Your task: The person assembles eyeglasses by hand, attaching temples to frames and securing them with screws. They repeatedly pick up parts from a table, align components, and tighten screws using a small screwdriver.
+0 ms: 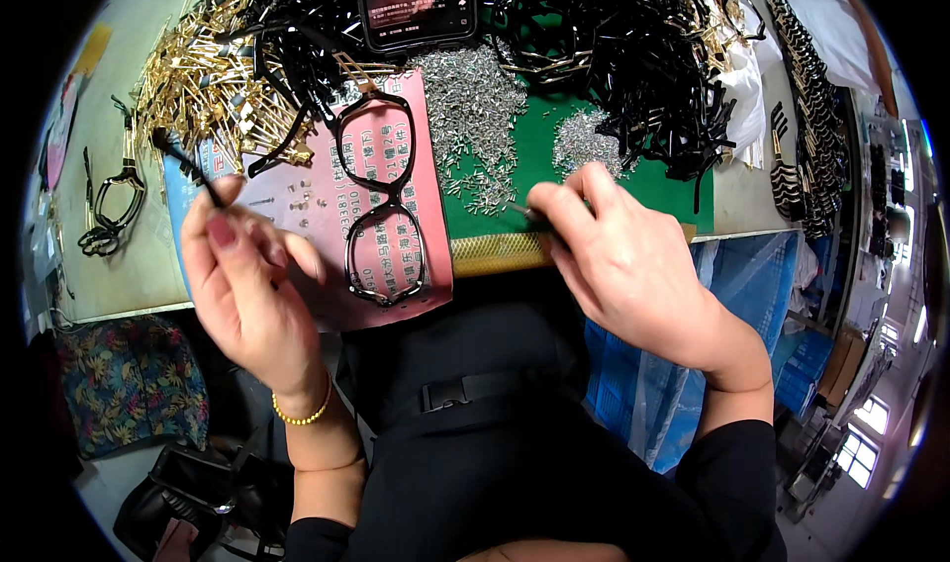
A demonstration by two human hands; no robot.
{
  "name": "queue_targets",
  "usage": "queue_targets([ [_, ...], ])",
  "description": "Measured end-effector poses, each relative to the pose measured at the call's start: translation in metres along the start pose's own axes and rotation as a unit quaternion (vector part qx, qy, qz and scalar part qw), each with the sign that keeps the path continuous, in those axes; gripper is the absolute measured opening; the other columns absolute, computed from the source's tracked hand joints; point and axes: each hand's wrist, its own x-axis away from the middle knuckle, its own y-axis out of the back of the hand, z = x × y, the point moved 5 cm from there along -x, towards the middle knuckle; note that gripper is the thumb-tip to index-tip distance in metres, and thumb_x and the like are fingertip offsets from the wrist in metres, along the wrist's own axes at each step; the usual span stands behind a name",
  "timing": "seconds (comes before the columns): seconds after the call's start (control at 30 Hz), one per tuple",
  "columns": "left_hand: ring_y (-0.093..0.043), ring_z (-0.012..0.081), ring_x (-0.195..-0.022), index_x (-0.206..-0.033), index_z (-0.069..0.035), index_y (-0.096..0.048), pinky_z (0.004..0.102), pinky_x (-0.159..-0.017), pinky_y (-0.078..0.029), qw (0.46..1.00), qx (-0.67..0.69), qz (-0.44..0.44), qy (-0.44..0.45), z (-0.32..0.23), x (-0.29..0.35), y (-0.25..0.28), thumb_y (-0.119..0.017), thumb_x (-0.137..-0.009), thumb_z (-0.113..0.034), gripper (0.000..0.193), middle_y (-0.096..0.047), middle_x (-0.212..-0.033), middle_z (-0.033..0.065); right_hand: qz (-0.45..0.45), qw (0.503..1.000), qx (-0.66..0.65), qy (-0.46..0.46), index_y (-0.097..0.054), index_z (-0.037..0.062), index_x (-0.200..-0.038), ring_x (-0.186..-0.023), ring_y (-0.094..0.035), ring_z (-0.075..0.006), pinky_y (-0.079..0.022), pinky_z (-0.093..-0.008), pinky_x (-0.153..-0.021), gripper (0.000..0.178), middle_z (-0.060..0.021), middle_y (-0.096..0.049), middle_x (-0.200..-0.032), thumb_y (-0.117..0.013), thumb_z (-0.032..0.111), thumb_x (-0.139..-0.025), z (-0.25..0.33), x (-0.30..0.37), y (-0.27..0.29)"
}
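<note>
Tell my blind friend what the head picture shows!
A person's left hand holds a thin black piece; the right hand grips something slim. Between them lies a glasses frame; beyond are heaped gold parts, black parts and silver bits.

I get a bright desk (129, 277) | windows (857, 455) glare at lower right | edges bend into black rim | black clothing (475, 473) loses detail

Holds a black piece (190, 166) in the left grip (249, 280), a slim tool (519, 209) in the right grip (618, 245); has a frame (392, 195) on a pink sheet (437, 206) between them, silver screws (477, 117) nearby.
</note>
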Motion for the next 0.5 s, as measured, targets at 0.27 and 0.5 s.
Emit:
queue_targets([
  [0.27,-0.065,0.019,-0.106,-0.112,0.006,-0.066,0.0358,-0.1,-0.05,0.972,-0.221,0.044,-0.069,0.012,0.023,0.03,-0.057,-0.105,0.0,0.013,-0.069,-0.108,0.0109,0.03,0.999,0.042,0.0,-0.062,0.0246,-0.138,-0.076,-0.065,-0.0262,-0.055,-0.0376,-0.057,0.057,-0.0128,-0.054,-0.095,-0.062,0.005,-0.085,0.002,0.003,-0.01],
  [0.5,-0.069,0.0233,-0.092,-0.102,0.003,-0.066,0.0619,-0.112,-0.041,0.904,-0.316,0.142,-0.251,-0.012,0.042,0.028,-0.064,-0.095,0.005,0.007,-0.073,-0.094,0.0153,0.034,0.998,0.044,-0.018,-0.063,0.0244,-0.138,-0.075,-0.065,-0.0258,-0.055,-0.0374,-0.057,0.057,-0.013,-0.054,-0.095,-0.062,0.004,-0.084,0.003,0.001,-0.011],
])
